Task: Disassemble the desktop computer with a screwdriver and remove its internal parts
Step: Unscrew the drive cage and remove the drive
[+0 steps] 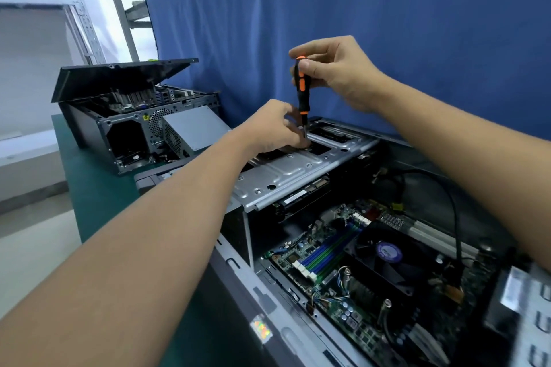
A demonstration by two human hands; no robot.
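The right hand (337, 74) grips the screwdriver (300, 83). The left hand (272, 125) has its fingers curled by the tip, though what they grasp is unclear. If the tip slips, a loosened screw could drop onto the motherboard (334, 283).

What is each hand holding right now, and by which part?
The right hand pinches the screwdriver at the top of its handle. The left hand rests on the metal bracket beside the tip; whether it holds anything cannot be told.
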